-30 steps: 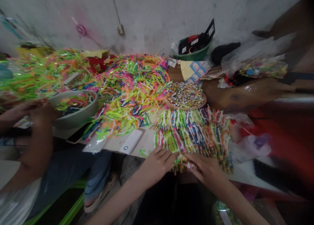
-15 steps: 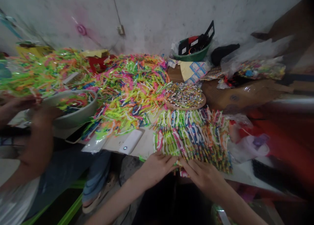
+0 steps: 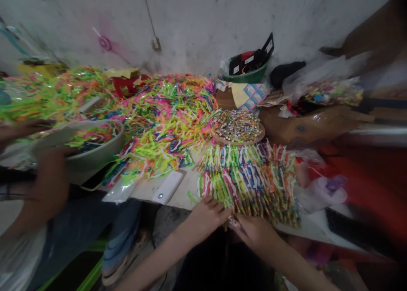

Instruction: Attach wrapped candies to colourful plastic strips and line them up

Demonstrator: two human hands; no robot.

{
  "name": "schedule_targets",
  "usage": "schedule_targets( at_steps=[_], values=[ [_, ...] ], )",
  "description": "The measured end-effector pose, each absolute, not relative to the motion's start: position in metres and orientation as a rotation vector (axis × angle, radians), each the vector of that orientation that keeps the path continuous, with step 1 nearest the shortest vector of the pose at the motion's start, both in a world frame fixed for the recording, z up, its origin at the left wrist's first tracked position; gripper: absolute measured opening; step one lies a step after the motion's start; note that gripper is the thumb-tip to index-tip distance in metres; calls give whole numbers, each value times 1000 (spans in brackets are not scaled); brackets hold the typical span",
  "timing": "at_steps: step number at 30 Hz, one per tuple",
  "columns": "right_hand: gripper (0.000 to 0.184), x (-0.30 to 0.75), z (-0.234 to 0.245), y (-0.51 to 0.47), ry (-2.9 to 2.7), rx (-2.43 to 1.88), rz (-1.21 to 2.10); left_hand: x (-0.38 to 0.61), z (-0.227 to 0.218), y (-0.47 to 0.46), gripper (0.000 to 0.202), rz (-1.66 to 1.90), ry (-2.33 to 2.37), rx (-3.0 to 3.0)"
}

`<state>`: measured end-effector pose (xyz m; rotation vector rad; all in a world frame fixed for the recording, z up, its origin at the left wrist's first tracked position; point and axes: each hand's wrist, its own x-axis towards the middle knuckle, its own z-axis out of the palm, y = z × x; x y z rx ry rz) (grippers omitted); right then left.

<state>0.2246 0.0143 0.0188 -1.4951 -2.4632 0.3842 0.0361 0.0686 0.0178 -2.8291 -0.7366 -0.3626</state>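
The near edge of the pale, flat counter [image 3: 188, 192] ran just in front of the person, sloping down toward the right. The left hand [image 3: 208, 214] and the right hand [image 3: 254, 231] met at this edge, near the lower end of the closely laid rows of slender, multicoloured patterned sticks with bright ribbon-like strips [image 3: 244, 176]. A narrow stretch of bare counter showed between those rows and the white, rectangular phone-like device [image 3: 168, 187], which lay at the edge on the left. Beyond the rows, the round, shallow tan basket [image 3: 254, 141] of small patterned pieces stood close against them, and the loose heap of neon plastic strips [image 3: 168, 121] crowded in from the left. To the right, a dark, flat object [image 3: 352, 227] lay near the edge, well apart from the hands.

A small, slender, colourfully patterned piece [image 3: 235, 224] was at the fingers, low over the edge. The right hand's fingers were nearly together, holding it between thumb and fingers. The left hand's fingers were curled, their tips close to its upper end; whether they gripped it could not be told. Farther left, a co-worker's arm [image 3: 52, 185] reached to the large, pale grey bowl [image 3: 106, 149].
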Motion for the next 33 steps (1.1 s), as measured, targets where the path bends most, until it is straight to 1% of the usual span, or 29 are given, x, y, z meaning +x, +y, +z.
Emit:
schedule_targets(
  at_steps=[1,3,5,8,12,17,23,29,32,33],
  values=[
    [25,225,17,17,-2440,-1555,523,36,17,68,7,-409,-718,-2829],
    [29,232,18,26,-2397,-1677,659,32,16,68,21,-534,-720,-2816],
    [31,245,23,42,-2334,-1904,611,25,15,67,32,-647,-766,-2804],
    [36,273,32,78,-2167,-2288,428,10,8,65,30,-702,-879,-2824],
    [43,305,35,127,-2031,-2459,340,-8,-9,58,27,-677,-1031,-2908],
    [46,308,28,166,-2010,-2497,325,-24,-25,47,24,-618,-1216,-2999],
    [42,296,17,174,-1989,-2488,314,-43,-36,38,21,-563,-1433,-2994],
    [45,298,32,165,-1894,-2385,307,-53,-36,33,17,-577,-1409,-2975],
    [39,294,43,154,-1907,-2237,376,-50,-33,28,24,-644,-1471,-2976],
    [38,289,44,148,-1924,-2170,444,-47,-33,26,27,-688,-1517,-2978]
  ],
)
